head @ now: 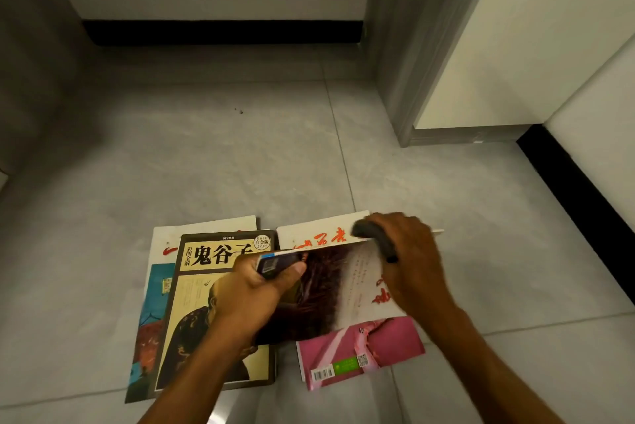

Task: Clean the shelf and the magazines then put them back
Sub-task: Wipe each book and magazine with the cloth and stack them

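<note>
Grey tiled floor (240, 162) beside white walls with black skirting (223, 32). 4 magazines: 3 lie flat, including a tan-covered one (192, 313) titled "鬼谷子". The left hand (254, 289) grips the 4th, a dark-and-white magazine (340, 289), above a pink-covered one (378, 344). The right hand (409, 252) clutches a dark grey cloth (378, 238) against it.

Dim indoor light, warm-grey cast. Floor (240, 155) brighter at centre, falling to shadow at left and the corners. Soft glare on the tiles. Right hand (409, 258) motion-blurred; the rest is fairly sharp. Wide-angle bowing at the edges: door frame (395, 46) leans.
</note>
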`<state>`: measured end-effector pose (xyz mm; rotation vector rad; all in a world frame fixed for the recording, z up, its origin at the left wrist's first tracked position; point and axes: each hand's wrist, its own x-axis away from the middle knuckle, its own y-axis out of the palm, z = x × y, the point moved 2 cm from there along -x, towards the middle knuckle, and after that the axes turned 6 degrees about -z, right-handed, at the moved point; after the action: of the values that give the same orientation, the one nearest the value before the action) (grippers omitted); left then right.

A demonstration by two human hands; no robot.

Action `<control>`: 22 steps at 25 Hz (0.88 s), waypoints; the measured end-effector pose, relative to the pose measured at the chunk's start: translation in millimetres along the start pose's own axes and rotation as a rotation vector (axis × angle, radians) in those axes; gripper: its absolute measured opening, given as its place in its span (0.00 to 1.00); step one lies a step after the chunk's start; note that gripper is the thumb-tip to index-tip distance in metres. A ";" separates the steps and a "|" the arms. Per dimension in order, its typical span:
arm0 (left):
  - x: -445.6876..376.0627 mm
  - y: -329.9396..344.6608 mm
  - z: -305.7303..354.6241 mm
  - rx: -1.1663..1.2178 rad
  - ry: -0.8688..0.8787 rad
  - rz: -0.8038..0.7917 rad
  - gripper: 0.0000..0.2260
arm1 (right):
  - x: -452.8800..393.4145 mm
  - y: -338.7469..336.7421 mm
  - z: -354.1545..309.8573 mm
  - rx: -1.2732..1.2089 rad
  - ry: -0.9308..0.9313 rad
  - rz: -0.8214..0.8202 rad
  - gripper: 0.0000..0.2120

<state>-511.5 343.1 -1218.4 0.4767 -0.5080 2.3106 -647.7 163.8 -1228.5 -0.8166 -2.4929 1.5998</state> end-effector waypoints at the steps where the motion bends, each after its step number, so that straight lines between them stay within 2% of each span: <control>1: -1.8 -5.9 -2.9 0.016 -0.007 -0.014 0.24 | 4.2 -6.8 21.2 0.021 0.043 -0.016 0.14; 2: -1.3 -6.3 -2.3 0.061 0.008 -0.036 0.20 | 8.4 -11.3 31.8 0.020 0.073 -0.013 0.15; 4: -1.4 0.3 3.2 0.075 0.076 -0.091 0.06 | 9.4 -7.8 16.9 0.005 0.095 0.015 0.13; 5: -1.1 6.6 9.3 0.027 0.120 -0.121 0.06 | 7.0 -1.2 -6.3 -0.012 0.080 0.036 0.15; 9: 3.2 13.9 29.0 -0.142 0.278 -0.200 0.14 | -1.9 12.7 -102.5 -0.173 -0.022 0.149 0.18; 12: 4.8 -1.6 40.2 -0.059 0.290 -0.223 0.10 | -7.8 -4.3 -79.2 -0.116 -0.091 0.125 0.19; 15: 6.7 -23.3 40.9 0.118 0.206 -0.135 0.07 | -7.6 -21.4 -17.1 0.036 -0.016 0.083 0.17; 18: 5.2 -37.2 40.6 0.166 0.188 -0.049 0.05 | -8.4 -36.7 23.5 0.069 0.130 0.110 0.16; 20: 3.5 -32.3 41.1 0.158 0.188 -0.071 0.05 | -11.1 -37.5 9.3 0.080 0.136 0.148 0.16; 22: 6.0 -18.7 44.3 0.097 0.186 -0.142 0.04 | -13.8 -22.8 -38.8 0.056 0.065 0.152 0.16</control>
<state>-493.8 337.6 -1173.6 0.3276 -0.2642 2.2217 -631.9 182.1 -1188.1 -1.0559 -2.3816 1.6517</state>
